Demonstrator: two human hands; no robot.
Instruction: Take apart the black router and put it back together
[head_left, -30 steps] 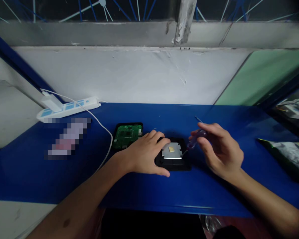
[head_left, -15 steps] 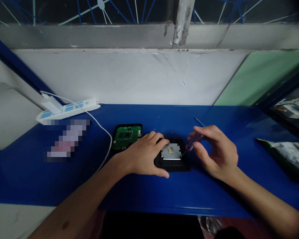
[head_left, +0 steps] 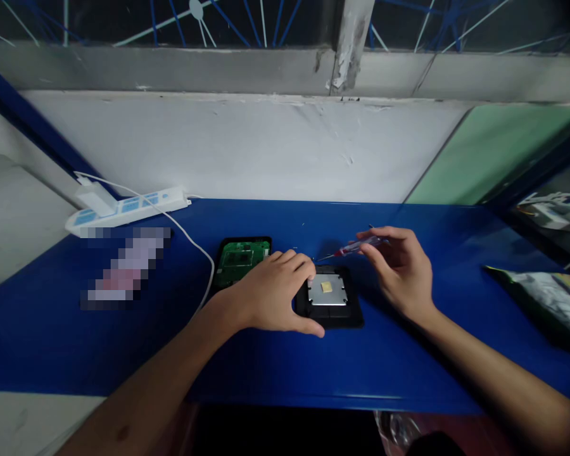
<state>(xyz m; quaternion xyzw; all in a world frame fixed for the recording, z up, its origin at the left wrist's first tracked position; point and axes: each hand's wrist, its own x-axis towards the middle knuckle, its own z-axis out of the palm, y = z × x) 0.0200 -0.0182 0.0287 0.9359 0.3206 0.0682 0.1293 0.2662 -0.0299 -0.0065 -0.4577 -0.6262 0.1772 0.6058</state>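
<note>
A black plastic casing (head_left: 330,315) lies on the blue table, with a silver metal plate (head_left: 335,297) in it and a small yellowish pad (head_left: 326,287) on the plate. My left hand (head_left: 278,288) holds the casing by its left side, fingers at the far edge and thumb stretched along the near side. My right hand (head_left: 403,269) pinches a screwdriver (head_left: 356,246) with a clear purplish handle. Its tip points left, just beyond the casing's far edge, near some tiny bits that look like screws. Left of the casing, a black shell holds a green circuit board (head_left: 235,261), partly behind my left hand.
A white power strip (head_left: 142,208) with a plugged-in charger and white cable (head_left: 190,235) is at the left. Beside it lies a pixelated object (head_left: 133,263). A shiny packet (head_left: 546,301) lies at the right. A thin metal tip (head_left: 371,226) shows behind my right hand.
My right hand has lifted the screwdriver from the plate's right edge and moved it away from me and left, beyond the casing. My left hand stays on the casing.
</note>
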